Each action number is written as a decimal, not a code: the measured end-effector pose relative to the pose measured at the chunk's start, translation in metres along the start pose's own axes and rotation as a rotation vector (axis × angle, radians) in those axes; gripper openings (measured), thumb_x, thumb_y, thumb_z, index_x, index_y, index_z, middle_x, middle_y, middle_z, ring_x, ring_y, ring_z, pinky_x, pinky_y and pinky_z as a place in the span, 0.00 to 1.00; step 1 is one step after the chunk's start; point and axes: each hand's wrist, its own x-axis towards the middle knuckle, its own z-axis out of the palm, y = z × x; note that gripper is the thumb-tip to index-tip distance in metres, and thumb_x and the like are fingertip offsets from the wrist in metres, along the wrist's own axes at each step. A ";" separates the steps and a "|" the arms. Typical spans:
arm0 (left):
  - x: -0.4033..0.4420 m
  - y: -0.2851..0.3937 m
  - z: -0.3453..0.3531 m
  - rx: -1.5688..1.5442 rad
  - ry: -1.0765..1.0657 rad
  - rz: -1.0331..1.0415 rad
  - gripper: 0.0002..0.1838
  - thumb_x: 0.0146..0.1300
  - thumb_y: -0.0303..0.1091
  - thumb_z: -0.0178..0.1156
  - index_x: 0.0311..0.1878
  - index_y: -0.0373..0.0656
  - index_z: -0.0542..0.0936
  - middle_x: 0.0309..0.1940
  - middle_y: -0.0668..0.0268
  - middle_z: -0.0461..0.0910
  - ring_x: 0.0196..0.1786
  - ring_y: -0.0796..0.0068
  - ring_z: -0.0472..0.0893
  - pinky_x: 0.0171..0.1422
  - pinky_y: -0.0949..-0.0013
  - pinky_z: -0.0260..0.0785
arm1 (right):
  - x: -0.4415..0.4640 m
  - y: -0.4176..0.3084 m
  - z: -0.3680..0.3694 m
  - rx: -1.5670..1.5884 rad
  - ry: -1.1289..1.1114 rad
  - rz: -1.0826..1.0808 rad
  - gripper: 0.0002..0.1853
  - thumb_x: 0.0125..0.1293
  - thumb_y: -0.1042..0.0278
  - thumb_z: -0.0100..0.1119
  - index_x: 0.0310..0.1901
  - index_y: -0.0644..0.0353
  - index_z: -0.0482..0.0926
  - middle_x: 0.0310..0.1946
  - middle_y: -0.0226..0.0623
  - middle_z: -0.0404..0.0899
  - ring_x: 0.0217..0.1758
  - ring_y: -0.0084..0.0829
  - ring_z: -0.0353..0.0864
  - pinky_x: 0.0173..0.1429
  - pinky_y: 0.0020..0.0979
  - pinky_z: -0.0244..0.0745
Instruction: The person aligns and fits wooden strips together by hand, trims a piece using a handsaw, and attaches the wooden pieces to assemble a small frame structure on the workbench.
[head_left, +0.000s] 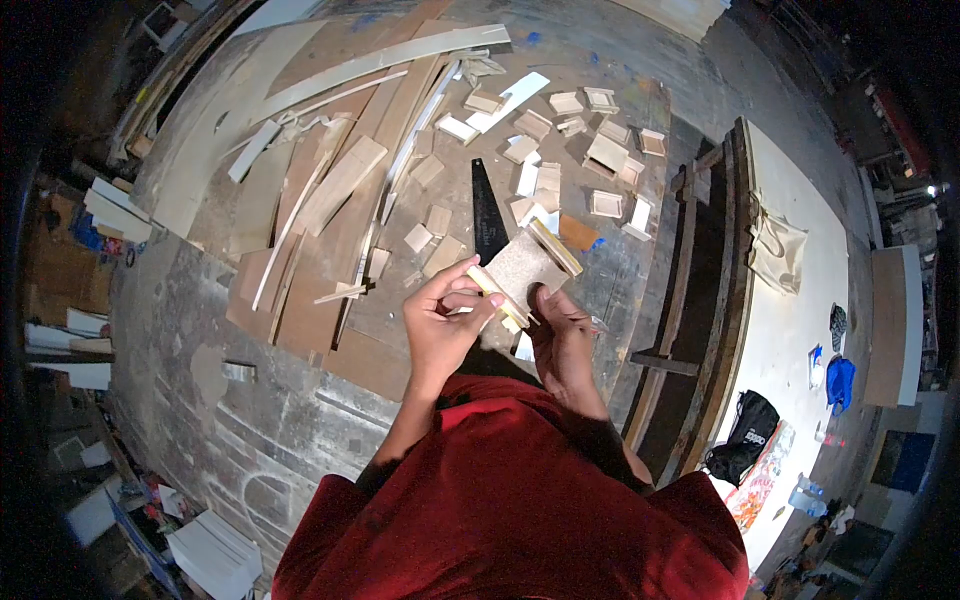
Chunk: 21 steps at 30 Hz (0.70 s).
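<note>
- Hands, two, both bare: the left hand (445, 318) is partly curled, its thumb and fingertips pinching the near-left edge strip of one small, speckled tan wooden piece with pale raised sides (522, 272); the right hand (566, 338) is half closed, thumb pressed on the piece's lower right corner.
- Piece held: one — up in front of the red shirt (510, 490), above the work surface.
- Saw: one black, tapering blade (487, 212), just beyond the piece, its narrow tip pointing away.
- Small pale wooden boxes and blocks (605, 155): more than a dozen, scattered beyond the hands.
- Long wooden boards and strips (340, 185): several, overlapping at left.
- Bags: one cream cloth (778, 252), one black (752, 430), both on the white tabletop (812, 300) at right.
- Surface: scuffed, grey and stained (200, 345).
- Room: dim, cluttered round the edges.
</note>
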 end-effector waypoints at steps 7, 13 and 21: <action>0.001 0.001 0.003 -0.005 0.007 -0.020 0.27 0.54 0.15 0.71 0.59 0.32 0.78 0.38 0.59 0.84 0.35 0.82 0.83 0.40 0.79 0.77 | 0.002 0.002 -0.006 -0.037 0.025 0.009 0.13 0.74 0.69 0.56 0.55 0.65 0.80 0.47 0.32 0.83 0.48 0.25 0.82 0.53 0.31 0.78; 0.001 -0.001 0.005 -0.065 0.021 -0.088 0.25 0.56 0.19 0.71 0.58 0.32 0.78 0.37 0.60 0.84 0.36 0.81 0.84 0.40 0.78 0.78 | 0.000 -0.003 0.003 -0.033 0.015 0.007 0.13 0.73 0.68 0.57 0.53 0.65 0.80 0.45 0.32 0.83 0.45 0.24 0.82 0.50 0.30 0.79; 0.003 -0.024 0.001 -0.338 -0.057 -0.294 0.10 0.59 0.23 0.70 0.43 0.34 0.81 0.34 0.63 0.85 0.37 0.80 0.83 0.40 0.74 0.79 | 0.004 0.000 -0.005 -0.035 0.019 0.008 0.10 0.74 0.68 0.57 0.50 0.64 0.81 0.44 0.34 0.84 0.47 0.27 0.83 0.53 0.34 0.79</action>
